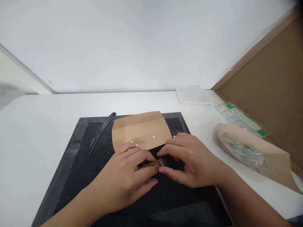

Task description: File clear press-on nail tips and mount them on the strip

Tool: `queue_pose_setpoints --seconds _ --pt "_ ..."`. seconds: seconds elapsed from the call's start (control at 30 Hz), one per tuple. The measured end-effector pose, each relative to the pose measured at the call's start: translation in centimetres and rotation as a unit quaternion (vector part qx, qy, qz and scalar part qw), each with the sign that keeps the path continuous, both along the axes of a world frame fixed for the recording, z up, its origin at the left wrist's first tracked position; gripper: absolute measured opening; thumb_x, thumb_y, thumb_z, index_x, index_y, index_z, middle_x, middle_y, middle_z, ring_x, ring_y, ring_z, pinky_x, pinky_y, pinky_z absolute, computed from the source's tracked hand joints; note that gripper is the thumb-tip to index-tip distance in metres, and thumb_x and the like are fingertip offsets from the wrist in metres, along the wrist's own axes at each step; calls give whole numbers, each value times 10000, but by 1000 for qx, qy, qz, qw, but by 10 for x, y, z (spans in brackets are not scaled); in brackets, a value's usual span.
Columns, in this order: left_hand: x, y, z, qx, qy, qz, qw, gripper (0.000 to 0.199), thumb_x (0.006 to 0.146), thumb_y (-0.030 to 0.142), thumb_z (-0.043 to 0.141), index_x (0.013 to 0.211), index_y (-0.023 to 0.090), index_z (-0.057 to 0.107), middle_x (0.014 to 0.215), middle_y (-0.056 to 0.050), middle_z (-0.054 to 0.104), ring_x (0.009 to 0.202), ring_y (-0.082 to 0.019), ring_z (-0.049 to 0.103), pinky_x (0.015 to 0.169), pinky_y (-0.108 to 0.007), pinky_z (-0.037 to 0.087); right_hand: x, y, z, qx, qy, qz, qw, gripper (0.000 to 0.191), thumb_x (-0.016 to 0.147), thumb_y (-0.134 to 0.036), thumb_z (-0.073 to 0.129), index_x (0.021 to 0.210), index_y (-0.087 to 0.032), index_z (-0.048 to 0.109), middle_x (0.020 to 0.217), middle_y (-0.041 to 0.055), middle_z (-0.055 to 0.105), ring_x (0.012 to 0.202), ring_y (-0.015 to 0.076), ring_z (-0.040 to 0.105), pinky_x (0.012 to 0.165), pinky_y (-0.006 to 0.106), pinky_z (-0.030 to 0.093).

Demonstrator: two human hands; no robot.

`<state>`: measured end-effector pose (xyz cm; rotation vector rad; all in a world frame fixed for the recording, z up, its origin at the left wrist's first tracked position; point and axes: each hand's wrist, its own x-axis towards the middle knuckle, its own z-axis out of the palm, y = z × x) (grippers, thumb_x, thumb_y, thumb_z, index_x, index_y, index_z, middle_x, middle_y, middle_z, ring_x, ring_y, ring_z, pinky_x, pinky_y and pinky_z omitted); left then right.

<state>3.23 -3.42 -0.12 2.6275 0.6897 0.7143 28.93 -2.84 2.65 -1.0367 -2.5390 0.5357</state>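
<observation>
Small brownish strip: the strip (153, 164) is just below the centre of the frame, low over the black mat, with dark round spots along it and its left part hidden by fingers
Left hand: the left hand (129, 176) is closed on the strip, pinching it between thumb and fingers
Right hand: the right hand (189, 157) is partly open, thumb and forefinger parted at the strip's right end; whether they touch it, I cannot tell
Brown paper: the sheet (139, 127) lies on the mat at the centre, beyond the hands, a few small white bits on it
Dark file-like tool: the tool (103, 130) lies slantwise at the mat's upper left part
Black mat: the mat (78, 176) fills the lower middle of the frame, on the white desk (26, 138)
Clear tray: the tray (194, 97) sits right of centre, near the wall (118, 47)
Green-marked plastic sheet: the sheet (243, 118) lies at the right, beside the cardboard panel (272, 72)
Paper pouch: the pouch (274, 151) is at the lower right, a clear bag of pale pieces (246, 153) in its opening
</observation>
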Motion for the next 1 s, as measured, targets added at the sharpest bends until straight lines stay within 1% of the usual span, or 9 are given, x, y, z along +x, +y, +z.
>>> queue_pose_setpoints --seconds 0.07,0.2,0.33,0.5,0.63,0.7,0.83,0.93,1.0 --pt "0 1 0 -5 -3 3 1000 138 992 274 689 1121 224 694 1094 -10 736 960 -175 676 940 -412 440 -2 -1 -2 5 -6 2 1000 205 959 -397 686 1037 -208 686 830 -17 682 691 130 578 708 331 329" --pt "-2 3 1 -6 -12 16 1000 120 990 254 692 1101 214 672 1054 19 757 936 -159 696 988 -406 427 -7 -2 -6 21 -1 7 1000 154 967 -360 690 996 -208 690 824 -21 662 692 125 570 706 326 327" --pt "-1 4 1 -6 -24 26 999 67 982 220 695 979 201 631 957 45 760 858 -135 700 1026 -390 418 -8 -2 -8 22 5 15 1000 79 965 -300 701 978 -222 697 840 -14 636 720 133 557 707 315 336" --pt "0 1 -3 7 -29 40 999 155 988 186 669 874 192 563 880 45 745 804 -131 693 1077 -407 405 -8 -3 -11 39 25 35 998 82 988 -319 701 975 -240 721 955 12 641 804 141 569 724 298 380" --pt "0 -1 -7 -15 -8 45 999 167 982 199 666 866 199 546 828 45 713 769 -139 666 1080 -435 407 -11 -5 -13 73 26 62 995 94 1007 -318 691 998 -231 726 1015 15 684 861 144 596 785 309 423" --pt "1 -2 -10 -24 -4 46 999 173 994 196 639 852 198 541 799 43 693 742 -135 649 1072 -437 414 -13 -7 -12 89 15 76 993 103 1019 -287 671 965 -215 720 995 11 703 859 147 600 771 314 423" --pt "3 -3 -15 -31 -10 60 998 197 1015 193 604 832 198 530 745 50 645 695 -125 607 1067 -432 419 -17 -11 -7 107 -27 85 990 221 1028 -192 621 811 -184 659 862 -1 697 802 146 583 716 316 404" --pt "4 -4 -16 -37 -12 61 997 198 1020 178 588 832 197 528 755 47 641 701 -123 604 1071 -426 414 -19 -13 -4 97 -39 78 991 234 1040 -148 571 822 -180 647 840 2 688 780 140 581 713 314 407" --pt "5 -4 -16 -40 -12 58 997 201 1022 172 579 829 196 528 764 43 648 712 -125 610 1070 -420 413 -20 -12 -4 90 -40 71 993 227 1047 -148 559 844 -180 653 841 6 689 770 136 588 714 311 415"
